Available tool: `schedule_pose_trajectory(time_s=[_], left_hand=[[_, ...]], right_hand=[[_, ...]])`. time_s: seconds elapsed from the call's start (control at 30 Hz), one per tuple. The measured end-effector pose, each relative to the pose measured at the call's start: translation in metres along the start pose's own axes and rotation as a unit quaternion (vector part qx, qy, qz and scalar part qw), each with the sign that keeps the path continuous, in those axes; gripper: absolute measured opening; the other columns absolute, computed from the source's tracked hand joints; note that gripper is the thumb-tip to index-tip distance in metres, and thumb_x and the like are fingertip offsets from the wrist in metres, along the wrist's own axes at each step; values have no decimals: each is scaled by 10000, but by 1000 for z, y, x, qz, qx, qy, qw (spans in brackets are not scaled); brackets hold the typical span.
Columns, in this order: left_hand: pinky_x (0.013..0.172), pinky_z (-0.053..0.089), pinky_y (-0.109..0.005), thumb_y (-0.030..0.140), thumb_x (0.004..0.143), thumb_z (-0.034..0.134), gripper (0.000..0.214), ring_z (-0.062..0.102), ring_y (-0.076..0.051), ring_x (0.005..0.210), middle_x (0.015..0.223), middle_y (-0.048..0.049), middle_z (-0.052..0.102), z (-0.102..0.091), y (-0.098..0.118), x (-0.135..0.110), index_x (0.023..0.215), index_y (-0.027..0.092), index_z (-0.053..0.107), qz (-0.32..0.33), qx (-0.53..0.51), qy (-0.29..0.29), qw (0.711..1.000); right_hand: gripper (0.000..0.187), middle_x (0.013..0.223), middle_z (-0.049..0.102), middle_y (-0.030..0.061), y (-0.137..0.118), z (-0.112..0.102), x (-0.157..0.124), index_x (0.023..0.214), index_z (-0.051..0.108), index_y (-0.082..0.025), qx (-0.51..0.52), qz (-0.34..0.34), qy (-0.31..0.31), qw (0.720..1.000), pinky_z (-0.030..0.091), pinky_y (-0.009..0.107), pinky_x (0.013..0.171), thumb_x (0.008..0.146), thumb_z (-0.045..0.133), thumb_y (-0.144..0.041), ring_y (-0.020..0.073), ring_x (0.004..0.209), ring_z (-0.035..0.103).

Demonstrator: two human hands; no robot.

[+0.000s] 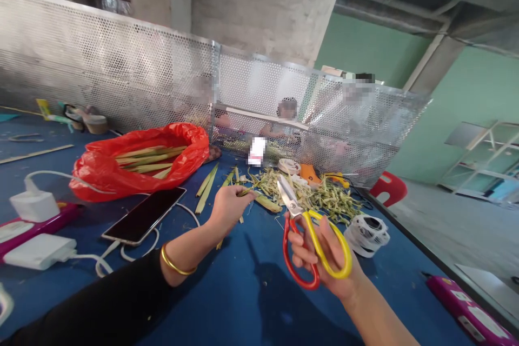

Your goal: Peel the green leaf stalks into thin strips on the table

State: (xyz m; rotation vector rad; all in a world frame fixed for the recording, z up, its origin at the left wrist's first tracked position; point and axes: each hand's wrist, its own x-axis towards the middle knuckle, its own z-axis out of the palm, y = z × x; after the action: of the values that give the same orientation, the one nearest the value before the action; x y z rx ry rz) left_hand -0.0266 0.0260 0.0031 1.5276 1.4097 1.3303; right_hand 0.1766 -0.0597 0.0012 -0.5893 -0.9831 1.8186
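Note:
My left hand (231, 206) is closed, pinching a greenish-yellow plant stalk (267, 204) that points right, toward the scissors. In my right hand (320, 251) is a pair of scissors (291, 199) with one red and one yellow handle. Their blades point up and away and look closed or nearly so, apart from the stalk. Behind both hands lies a heap of cut green and pale plant pieces (330, 197). Left of my left hand, a few longer stalks (207, 186) rest on the blue table (243, 292).
A red plastic bag (93, 173) holding stalks stands at left. Nearer are a phone (144, 216), white cables and chargers (36, 208) on a purple power strip (71, 215). A white roll-like object (367, 233) sits at right. A perforated metal screen (141, 75) borders the back, people behind it.

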Motion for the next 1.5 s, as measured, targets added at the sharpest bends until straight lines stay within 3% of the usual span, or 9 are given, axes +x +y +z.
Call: schedule_pose_trajectory(time_s=[0.17,0.3,0.57,0.8,1.5], left_hand=[[553,375,-240,396,662,604,277,558,-169,613,601,-14,646,1,-6,2,708,151,725,35,34,25,999],[572,391,-242,435,698,566,332,563,-166,617,621,-12,652,2,-11,3,757,150,725,45,44,38,997],[569,365,-227,310,703,525,246,517,-139,581,552,24,582,5,-5,-4,738,152,712,61,63,37,996],[496,286,-220,387,719,532,282,381,-104,503,484,55,400,9,-2,-9,602,153,637,68,84,35,993],[493,270,-220,338,696,538,235,352,-97,489,469,60,352,10,2,-14,538,166,569,91,99,3,991]], right_hand=[[642,665,471,-33,14,6,1,1096,560,-168,69,55,-128,988,434,216,459,830,317,-700,22,367,288],[743,607,456,-48,12,3,2,1067,563,-163,129,92,-153,975,383,175,375,824,155,-735,17,317,230],[789,586,462,-55,17,5,3,1051,542,-182,128,144,-140,971,356,183,353,774,119,-787,21,300,233],[777,580,463,-62,19,6,4,1076,531,-181,140,119,-128,974,338,171,330,786,125,-777,17,291,216],[585,556,409,-94,20,9,0,1049,539,-211,118,123,-97,981,276,123,275,844,282,-695,-6,281,139]])
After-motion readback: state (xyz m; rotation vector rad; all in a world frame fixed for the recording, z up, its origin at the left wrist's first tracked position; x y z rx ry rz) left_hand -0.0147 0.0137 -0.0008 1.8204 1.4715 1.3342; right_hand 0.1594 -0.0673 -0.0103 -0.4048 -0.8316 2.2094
